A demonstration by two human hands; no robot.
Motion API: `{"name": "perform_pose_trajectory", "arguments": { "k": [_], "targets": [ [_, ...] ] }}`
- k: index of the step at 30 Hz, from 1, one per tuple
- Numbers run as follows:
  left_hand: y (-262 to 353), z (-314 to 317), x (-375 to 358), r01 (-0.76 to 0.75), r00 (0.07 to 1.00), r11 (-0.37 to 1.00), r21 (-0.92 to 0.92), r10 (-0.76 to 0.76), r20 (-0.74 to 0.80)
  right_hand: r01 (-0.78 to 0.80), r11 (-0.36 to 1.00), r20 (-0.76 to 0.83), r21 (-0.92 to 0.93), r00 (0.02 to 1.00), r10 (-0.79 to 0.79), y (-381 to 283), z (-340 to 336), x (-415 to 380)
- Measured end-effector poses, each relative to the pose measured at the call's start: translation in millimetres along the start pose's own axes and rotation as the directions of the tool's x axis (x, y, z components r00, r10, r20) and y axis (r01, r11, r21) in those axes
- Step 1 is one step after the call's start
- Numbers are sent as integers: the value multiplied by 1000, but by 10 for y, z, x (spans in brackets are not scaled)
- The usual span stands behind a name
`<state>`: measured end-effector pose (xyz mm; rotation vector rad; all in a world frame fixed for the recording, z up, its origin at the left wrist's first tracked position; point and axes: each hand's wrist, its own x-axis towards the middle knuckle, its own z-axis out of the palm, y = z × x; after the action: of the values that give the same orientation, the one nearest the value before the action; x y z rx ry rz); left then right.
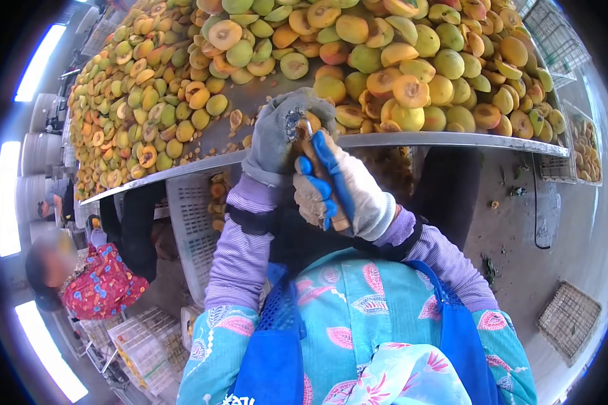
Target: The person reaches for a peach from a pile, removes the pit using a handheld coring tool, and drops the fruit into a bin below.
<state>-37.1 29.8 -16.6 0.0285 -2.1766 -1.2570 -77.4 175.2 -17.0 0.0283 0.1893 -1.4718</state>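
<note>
My left hand (275, 135), in a worn grey glove with a dark, soiled patch, is closed at the table edge around a piece of orange peach (313, 121) that is mostly hidden. My right hand (361, 192), in a white glove with blue-coated fingers, grips the wooden handle (341, 221) of a small tool. A narrow strip of its metal blade (309, 128) shows against the fruit between my hands; the tip's shape cannot be made out. Just beyond, halved yellow-green and orange peaches (411, 91) lie heaped on the metal table (253, 101).
Small brown pits or scraps (236, 120) lie on the tabletop. Below its metal rim (446, 139) stands a white plastic crate (192, 223). Crates of fruit (586, 152) are at the right, and a flat basket (569, 317) lies on the floor. Another person (105, 280) is at the left.
</note>
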Motion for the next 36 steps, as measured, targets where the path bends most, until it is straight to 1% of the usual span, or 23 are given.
{"name": "perform_pose_trajectory", "arguments": {
  "k": [1, 2, 4, 5, 6, 9, 12, 14, 15, 16, 18, 19, 21, 23, 25, 26, 28, 30, 31, 32, 33, 34, 36],
  "targets": [
    [54, -25, 15, 490, 855, 654, -577, -489, 172, 36, 942, -221, -333, 969, -115, 17, 132, -19],
    [82, -3, -9, 487, 855, 653, -579, -491, 165, -16, 776, -377, -631, 880, -288, 36, 270, -37],
    [135, 61, -52, 451, 861, 730, -514, -508, 34, 14, 826, -365, -564, 893, -264, 92, 122, 18],
    [148, 45, -54, 505, 821, 659, -557, -566, 75, 26, 978, -143, -207, 988, -57, 79, 56, 14],
    [209, 82, -76, 493, 797, 538, -684, -595, 106, -83, 983, 153, 166, 987, 58, 58, 22, 7],
    [141, 60, -128, 466, 780, 410, -784, -609, 144, -203, 937, 326, 285, 939, 104, 7, -67, 32],
    [272, -15, -237, 457, 621, 365, -811, -783, -3, -296, 903, 411, 312, 899, 152, 98, -6, 67],
    [297, -143, -501, 84, 607, 549, -832, -690, -394, -325, 908, 457, 263, 871, 180, 199, 129, 73],
    [303, -380, -711, 92, 598, 555, -827, -695, -400, -309, 911, 432, 273, 886, 170, 208, 103, 61],
    [284, -801, -951, 420, 587, 675, -607, -712, -385, -285, 918, 407, 276, 900, 157, 166, 71, 36],
    [206, -1389, -1127, 808, 569, 583, 86, -734, -370, -130, 991, 134, -24, 982, 132, 30, 1, -165],
    [216, -1353, -987, 802, 580, 590, 93, -731, -359, -244, 958, 29, 151, 970, 242, 34, -183, -181],
    [344, -1117, -586, 820, 570, 404, 405, -644, -511, -199, 980, -119, 4, 973, 198, 73, -570, -253],
    [290, -629, 2, 685, 728, 627, 370, -577, -370, -223, 975, -200, 10, 955, 221, 48, -586, -318],
    [177, -113, 502, 429, 877, 633, 644, -463, -130, -66, 953, -311, -295, 950, -30, -72, -374, -345],
    [-95, 166, 630, 342, 864, 545, 766, -503, -28, -51, 953, -314, -299, 948, -48, -116, -329, -354],
    [-503, 337, 749, 228, 835, 453, 862, -546, 67, 34, 870, -521, -492, 789, -325, -198, -249, -374],
    [-654, 117, 826, 412, 746, 601, 685, -654, 125, 48, 806, -556, -589, 700, -448, -294, -225, -330],
    [-455, -104, 888, 591, 592, 646, 484, -754, 284, 157, 522, -337, -838, 604, -722, -325, -387, -223],
    [-368, -198, 750, 584, 591, 644, 495, -755, 285, 211, 153, -38, -965, 470, -882, -350, -479, -148],
    [-245, -274, 508, 558, 788, 823, 104, -565, 244, 92, 135, -56, -987, 586, -808, -454, -140, -256],
    [-123, -328, 293, 383, 923, 878, -285, -377, 80, 92, 141, -58, -986, 600, -798, -465, -80, -227],
    [159, -277, 116, 363, 932, 923, -125, -362, 31, 38, -123, 114, -992, 713, -692, -477, 27, -97]
  ]
}}
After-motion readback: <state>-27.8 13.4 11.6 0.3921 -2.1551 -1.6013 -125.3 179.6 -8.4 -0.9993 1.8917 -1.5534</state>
